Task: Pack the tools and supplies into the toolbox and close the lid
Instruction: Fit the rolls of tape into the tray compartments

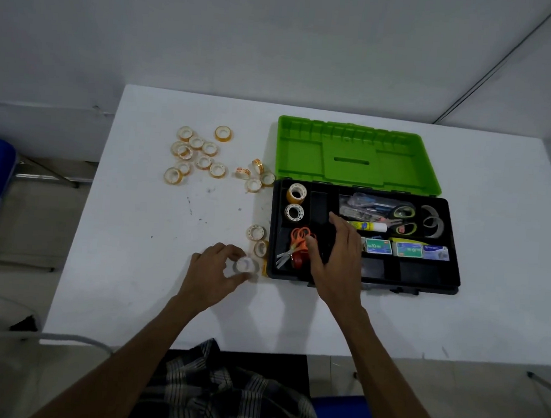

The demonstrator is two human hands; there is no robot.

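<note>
Pinching a small tape roll in my left hand, just beside the toolbox; it looks light, stiff and slick, best gripped across the rim, lying flat with its hole up. My right hand hovers over the tray, fingers loosely spread, holding nothing. More rolls wait farther left.
</note>
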